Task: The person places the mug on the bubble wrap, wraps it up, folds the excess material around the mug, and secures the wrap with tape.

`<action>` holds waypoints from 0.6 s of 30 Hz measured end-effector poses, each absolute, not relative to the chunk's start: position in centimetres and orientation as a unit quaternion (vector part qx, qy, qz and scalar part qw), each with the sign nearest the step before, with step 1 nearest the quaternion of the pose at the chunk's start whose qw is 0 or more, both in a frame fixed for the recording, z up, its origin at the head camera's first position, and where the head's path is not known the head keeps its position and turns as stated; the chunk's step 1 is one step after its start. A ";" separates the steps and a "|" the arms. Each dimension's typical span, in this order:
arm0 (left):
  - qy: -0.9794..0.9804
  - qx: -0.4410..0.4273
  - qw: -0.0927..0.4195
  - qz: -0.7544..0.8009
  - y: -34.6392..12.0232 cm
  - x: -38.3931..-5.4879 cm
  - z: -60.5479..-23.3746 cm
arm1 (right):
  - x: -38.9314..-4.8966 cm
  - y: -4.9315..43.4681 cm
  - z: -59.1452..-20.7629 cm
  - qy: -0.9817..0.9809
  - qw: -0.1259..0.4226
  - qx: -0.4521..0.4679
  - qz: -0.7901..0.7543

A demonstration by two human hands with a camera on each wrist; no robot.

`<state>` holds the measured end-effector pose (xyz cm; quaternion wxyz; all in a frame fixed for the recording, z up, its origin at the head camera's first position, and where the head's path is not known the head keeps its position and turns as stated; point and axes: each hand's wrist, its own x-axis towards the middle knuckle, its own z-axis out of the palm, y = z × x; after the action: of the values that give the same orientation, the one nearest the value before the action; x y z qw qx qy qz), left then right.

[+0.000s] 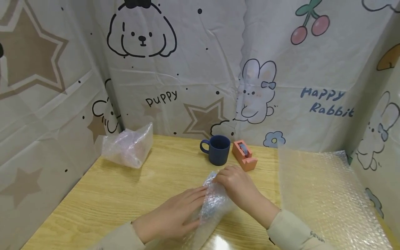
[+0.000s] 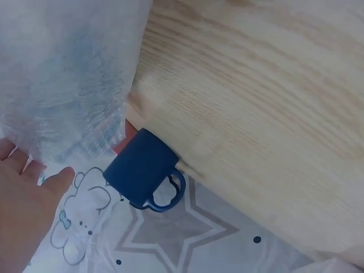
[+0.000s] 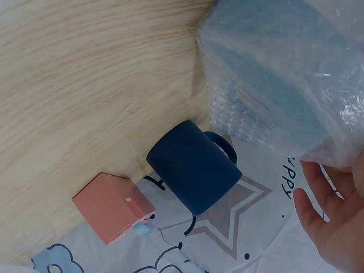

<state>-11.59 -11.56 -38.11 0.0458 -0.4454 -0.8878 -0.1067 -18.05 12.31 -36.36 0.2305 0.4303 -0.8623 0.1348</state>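
A pale cloth (image 1: 193,66) with cartoon prints hangs behind a light wooden counter (image 1: 172,159). Toward the counter's near edge, around its middle, is a bubble-wrap bundle (image 1: 214,203); something bluish shows inside, but I cannot tell what. The left hand (image 1: 175,211) lays its nearly straight fingers against its side; the right hand (image 1: 235,184) has bent fingers, seemingly pinching the upper part. Wrapping looks partly done: the contents are covered, yet closing and taping probably remain. One wrapped package (image 1: 128,147) sits at the far left corner. Near the far edge, the blue mug (image 1: 218,152) is unwrapped, beside the tape dispenser (image 1: 247,162); a bubble-wrap sheet (image 1: 325,187) lies along the right edge.
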 end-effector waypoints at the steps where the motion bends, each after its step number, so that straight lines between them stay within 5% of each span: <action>1: -0.887 -0.445 0.049 -0.110 -11.6 -11.5 -38.2 | -18.1 12.3 -36.4 -0.860 0.232 0.434 0.133; 18: -0.870 -0.426 0.205 -0.139 -16.0 -8.6 -36.2 | -17.8 12.7 -36.6 -0.866 0.210 0.432 0.136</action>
<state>-8.55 -15.95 -36.18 0.2052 -0.4258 -0.8703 -0.1388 -17.78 12.72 -36.56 0.2101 0.4324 -0.8663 0.1359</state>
